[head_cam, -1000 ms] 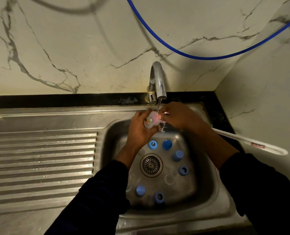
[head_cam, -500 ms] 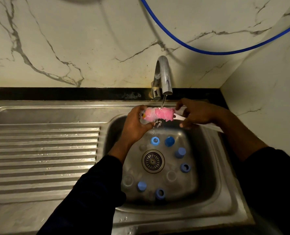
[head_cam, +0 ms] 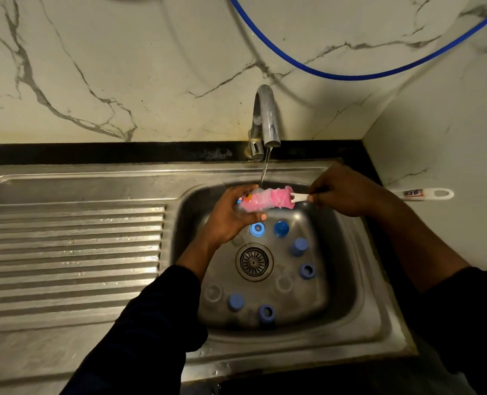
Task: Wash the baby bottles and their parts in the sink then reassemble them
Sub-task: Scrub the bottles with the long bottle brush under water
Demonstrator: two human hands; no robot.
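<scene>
Nearest the camera, two dark sleeves (head_cam: 139,323) reach over the front rim of the steel sink (head_cam: 293,357).

On the basin floor, below and nearer than the grip, lie the loose parts. A blue ring (head_cam: 266,312) and a blue cap (head_cam: 235,302) are closest. Two clear round pieces (head_cam: 213,292) sit further in, one on each side of the drain (head_cam: 254,262). Right of the drain are another ring (head_cam: 307,270) and a cap (head_cam: 299,246). Just under the grip sit a third ring (head_cam: 257,228) and a darker blue cap (head_cam: 281,228), side by side.

Above them, the left hand (head_cam: 230,215) has its fingers wrapped round a clear bottle (head_cam: 255,198). The bottle lies sideways over the basin with its mouth to the right. A pink sponge brush (head_cam: 285,197) is partly inside it and partly sticking out of the mouth. The right hand (head_cam: 347,195), just right of the bottle, pinches the brush's white handle (head_cam: 299,197). The handle's far end (head_cam: 424,193) shows beyond the wrist, over the counter.

A ribbed drainboard (head_cam: 71,252) stretches out well to the left of the grip.

A thin stream of water (head_cam: 265,169) falls onto the bottle from the tap (head_cam: 265,121) directly behind the grip. Beyond it a marble wall (head_cam: 122,67) rises, with a blue hose (head_cam: 350,76) looping across it.
</scene>
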